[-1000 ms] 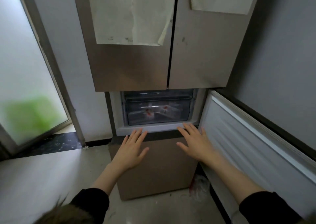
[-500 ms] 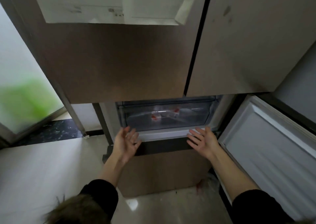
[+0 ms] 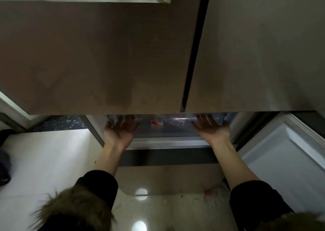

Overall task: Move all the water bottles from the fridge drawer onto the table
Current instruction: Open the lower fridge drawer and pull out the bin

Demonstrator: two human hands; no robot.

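Reaching further in than half a second ago, both hands now lie palm-up inside the open compartment, against the front of the clear plastic fridge drawer point(image 3: 168, 127), where earlier they hovered at its white sill. The view has also closed in: the two brown matte upper fridge doors point(image 3: 98, 54) fill most of the frame, and the drawer shows only as a thin strip under their lower edge.

The left hand point(image 3: 119, 131) is at the drawer's left end, fingers spread and nearly straight, their tips reaching up under the door edge; whether they touch the drawer front cannot be told. The right hand point(image 3: 212, 128) is at the drawer's right end, fingers likewise spread and loosely extended, holding nothing.

Inside the drawer, between the two hands, the water bottles point(image 3: 156, 122) lie behind the hazy front; only a red-and-white label and some pale shapes show, so their number cannot be told.

Right of the drawer stands the white inner face of the swung-open lower fridge door point(image 3: 284, 156). Below the drawer is a dark band and then the brown closed bottom drawer front point(image 3: 168, 179). Left of the drawer spreads the glossy pale tiled floor point(image 3: 47, 160).
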